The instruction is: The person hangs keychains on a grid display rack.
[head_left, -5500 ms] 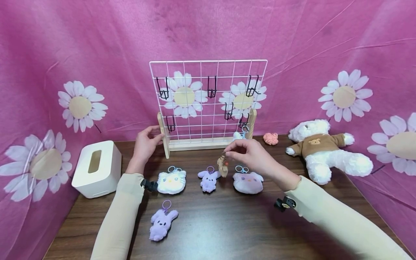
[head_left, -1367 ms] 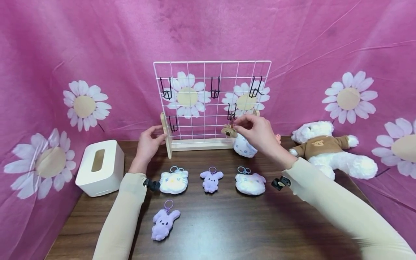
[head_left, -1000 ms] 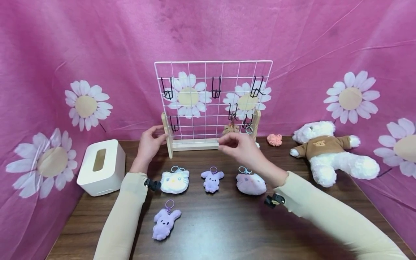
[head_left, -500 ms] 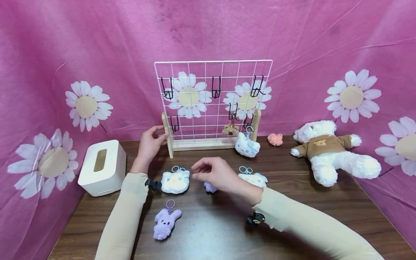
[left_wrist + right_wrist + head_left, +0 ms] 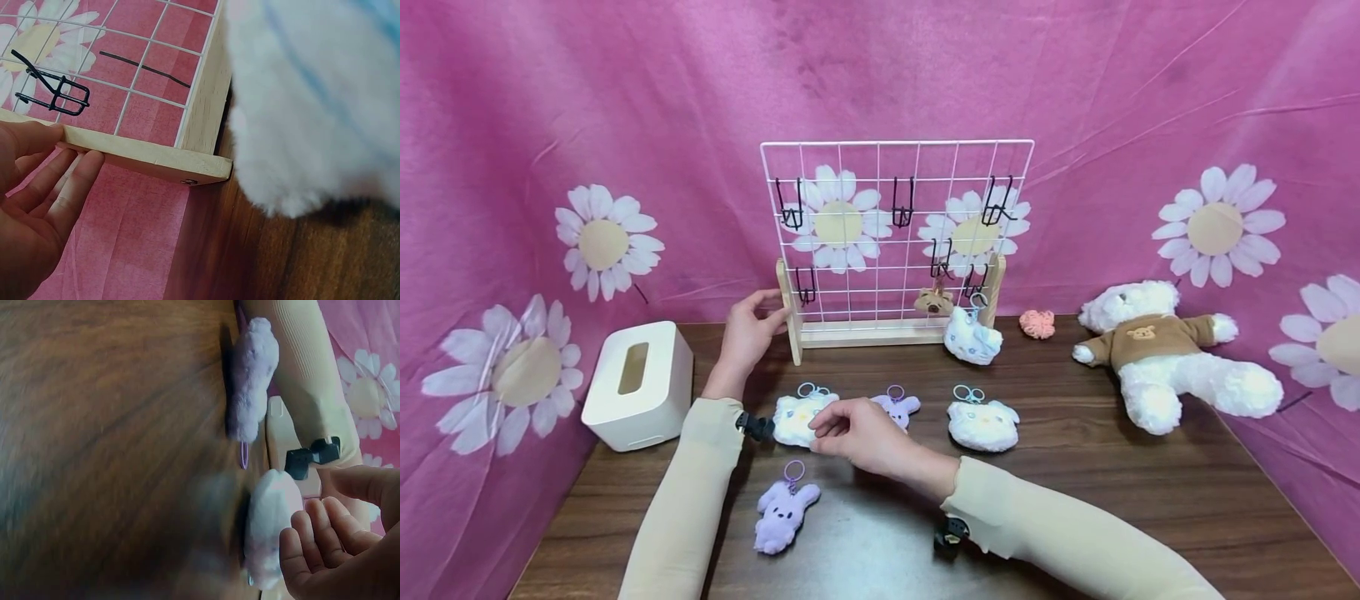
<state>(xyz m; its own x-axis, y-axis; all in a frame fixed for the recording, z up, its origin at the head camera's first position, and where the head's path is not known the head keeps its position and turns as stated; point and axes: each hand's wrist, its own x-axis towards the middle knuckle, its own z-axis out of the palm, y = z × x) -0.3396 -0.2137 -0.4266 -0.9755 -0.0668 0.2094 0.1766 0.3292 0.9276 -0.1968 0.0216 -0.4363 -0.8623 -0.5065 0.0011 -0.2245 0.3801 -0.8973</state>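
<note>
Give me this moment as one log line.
left hand: holds rack | right hand: empty, over table | brown bear: hung on rack

Looked forward and down from the head, farthest off, spanning the desk [image 5: 1187,483] from left edge to right edge and, past its far edge, the flowered cloth [image 5: 895,75]. From the left wrist, faced the far edge close up, turned sideways, over the left fingers [image 5: 78,184]; shared with the head the wire rack's [image 5: 144,150] left post and a blurred white plush [image 5: 300,106] almost at the lens. From the right wrist, looked low across toward the left edge, also sideways, past the right fingers [image 5: 322,528]; shared with the head the lilac rabbit [image 5: 253,381], white plush and left sleeve [image 5: 300,369].
</note>
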